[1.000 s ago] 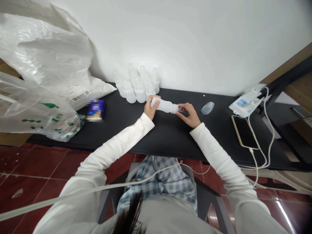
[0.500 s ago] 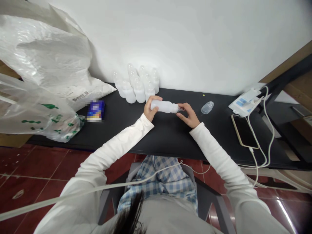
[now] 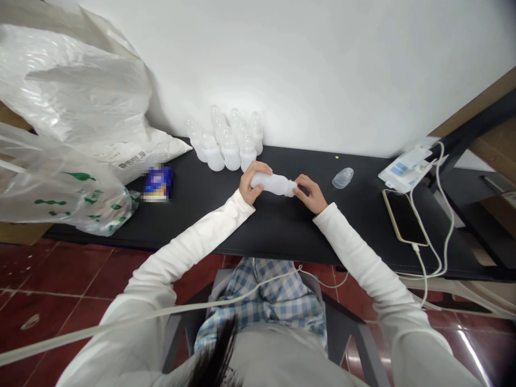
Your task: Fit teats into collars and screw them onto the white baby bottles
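L hand [image 3: 248,185] has a firm grip round the base end of a white bottle [image 3: 274,184], held on its side above the worktop [image 3: 282,231], neck toward the R hand [image 3: 315,196]; prob. lying crosswise like this b/c it brings the neck right to the other hand while the L steadies the body. R hand's fingertips are at the neck end, thumb & fingers close together; can't tell if that grip has hold of the rim or of some small part, as the fingers hide it. A clear cap [image 3: 343,178] lies just beyond the R hand, apart from it, prob. left there for easy reach. Behind the L hand, a cluster of bottles w/ clear domed tops [image 3: 231,153] stands upright near the wall [image 3: 322,70], packed close, prob. to save space & keep the middle free. Phone [image 3: 404,217] w/ cable [image 3: 421,269] sits far R, plastic bags [image 3: 76,91] far L, both well apart from the hands.
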A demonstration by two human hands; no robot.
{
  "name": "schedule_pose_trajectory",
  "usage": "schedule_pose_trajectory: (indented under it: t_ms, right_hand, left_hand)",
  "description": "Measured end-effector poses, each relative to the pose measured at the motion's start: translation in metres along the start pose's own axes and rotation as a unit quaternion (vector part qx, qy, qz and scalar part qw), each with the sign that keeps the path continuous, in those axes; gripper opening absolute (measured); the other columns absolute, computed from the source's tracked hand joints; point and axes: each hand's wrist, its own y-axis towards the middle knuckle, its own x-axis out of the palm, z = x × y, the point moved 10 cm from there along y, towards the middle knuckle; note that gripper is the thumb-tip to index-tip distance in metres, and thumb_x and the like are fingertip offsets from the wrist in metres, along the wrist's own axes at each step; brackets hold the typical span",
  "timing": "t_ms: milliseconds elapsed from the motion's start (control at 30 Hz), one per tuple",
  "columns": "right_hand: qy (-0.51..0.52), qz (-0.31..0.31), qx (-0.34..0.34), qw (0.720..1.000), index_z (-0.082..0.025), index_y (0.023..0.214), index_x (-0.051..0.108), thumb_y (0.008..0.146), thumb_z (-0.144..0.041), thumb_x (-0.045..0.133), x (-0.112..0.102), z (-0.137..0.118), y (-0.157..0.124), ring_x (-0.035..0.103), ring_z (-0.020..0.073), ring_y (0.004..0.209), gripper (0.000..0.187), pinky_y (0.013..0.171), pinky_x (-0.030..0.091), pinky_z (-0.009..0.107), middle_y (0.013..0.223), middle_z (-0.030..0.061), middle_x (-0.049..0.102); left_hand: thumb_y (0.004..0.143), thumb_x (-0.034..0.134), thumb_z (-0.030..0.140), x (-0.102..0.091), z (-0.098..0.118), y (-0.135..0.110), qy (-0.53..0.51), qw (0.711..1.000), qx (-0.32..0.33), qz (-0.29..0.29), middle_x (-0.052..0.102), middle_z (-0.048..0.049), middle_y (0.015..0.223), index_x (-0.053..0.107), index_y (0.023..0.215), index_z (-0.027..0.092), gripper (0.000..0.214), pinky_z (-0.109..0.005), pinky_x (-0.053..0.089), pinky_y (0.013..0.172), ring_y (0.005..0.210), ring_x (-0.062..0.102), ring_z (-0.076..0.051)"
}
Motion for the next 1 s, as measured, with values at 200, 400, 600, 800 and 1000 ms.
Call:
schedule_pose_trajectory:
  t_ms: [200, 400, 600, 800, 1000]
  right_hand:
    - [0.193, -0.078, 0.116, 0.971, -0.02, 0.067, 0.058, 0.088, -0.067, 0.054, 0.033, 0.033, -0.005, 0.048, 0.014, 0.067, 0.052, 0.069, 0.042, 0.03, 0.067, -0.0019, 0.052]
    - [0.3, -0.105, 0.173, 0.932, -0.019, 0.06, 0.062, 0.08, -0.069, 0.058, 0.047, 0.039, -0.011, 0.048, 0.0122, 0.057, 0.054, 0.058, 0.041, 0.027, 0.059, -0.0005, 0.056]
    - [0.302, -0.109, 0.183, 0.929, -0.019, 0.063, 0.065, 0.078, -0.074, 0.06, 0.044, 0.036, -0.01, 0.05, 0.0125, 0.057, 0.057, 0.057, 0.04, 0.027, 0.06, 0.0006, 0.059]
    - [0.094, 0.003, 0.152, 0.984, -0.02, 0.071, 0.066, 0.093, -0.075, 0.031, -0.003, 0.044, 0.002, 0.058, 0.0185, 0.074, 0.069, 0.074, 0.048, 0.034, 0.071, 0.005, 0.061]
    - [-0.384, 0.27, 0.148, 0.871, -0.02, 0.107, 0.068, 0.093, -0.034, 0.047, -0.099, 0.024, -0.015, 0.048, 0.0334, 0.116, 0.029, 0.099, 0.036, 0.056, 0.118, 0.0157, 0.055]
  left_hand:
    - [0.09, 0.039, 0.073, -0.005, 0.036, -0.012, 0.078, 0.984, 0.162, 0.015, 0.068, -0.0096, 0.095, 0.068, 0.092, 0.023, 0.058, -0.043, 0.056, 0.076, 0.084, 0.065, -0.022]
    - [0.097, 0.042, 0.053, -0.001, 0.059, -0.025, 0.088, 0.949, 0.304, 0.013, 0.067, -0.0096, 0.103, 0.067, 0.104, 0.024, 0.039, -0.036, 0.057, 0.069, 0.087, 0.066, -0.02]
    - [0.094, 0.049, 0.048, 0.002, 0.065, -0.031, 0.082, 0.93, 0.358, -0.011, 0.065, -0.0081, 0.11, 0.065, 0.114, 0.03, 0.031, -0.037, 0.057, 0.073, 0.094, 0.066, -0.02]
    - [0.095, 0.047, 0.049, 0.001, 0.047, -0.02, 0.168, 0.947, 0.274, 0.03, 0.065, -0.0107, 0.109, 0.059, 0.117, 0.023, 0.036, -0.042, 0.057, 0.08, 0.097, 0.066, -0.023]
    - [0.097, 0.043, 0.056, -0.017, 0.035, -0.007, 0.151, 0.963, 0.192, 0.114, 0.065, -0.0079, 0.096, 0.057, 0.105, 0.021, 0.039, -0.041, 0.055, 0.082, 0.093, 0.066, -0.023]
